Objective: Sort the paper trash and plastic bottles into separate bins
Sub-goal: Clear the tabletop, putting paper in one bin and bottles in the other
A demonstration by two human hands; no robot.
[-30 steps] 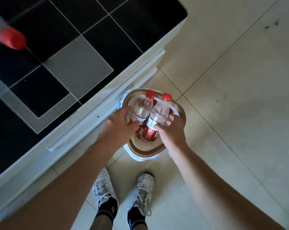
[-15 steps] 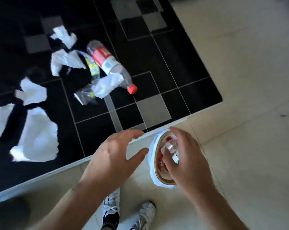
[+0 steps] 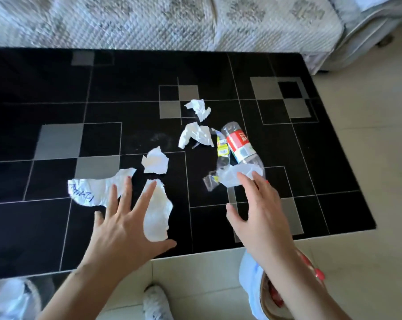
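Two bare hands hang spread over the black glass bench (image 3: 57, 227) with grey squares, both empty, fingers splayed. The left hand (image 3: 124, 227) sits above the bench's near edge, its fingers over a large crumpled white paper sheet with blue writing (image 3: 91, 190) and a torn white paper piece (image 3: 157, 218) just beside it. The right hand (image 3: 262, 213) reaches further in, fingertips just at a crinkled translucent wrapper (image 3: 232, 175) that lies across the neck of a clear plastic bottle with a red label (image 3: 239, 144). That bottle lies on its side right of the bench's middle, long axis running from the far edge toward the near right corner, base pointing away, neck end toward the right hand. A flattened clear bottle with a yellow label (image 3: 222, 151) lies touching its left side, roughly parallel. Three more white paper scraps are scattered toward the middle: one (image 3: 155, 160) near the left fingers, one (image 3: 196, 135) beside the bottles, one (image 3: 199, 108) further back. On the floor past the near right corner stands a round bin lined with a pale blue bag (image 3: 250, 287), red caps showing inside.
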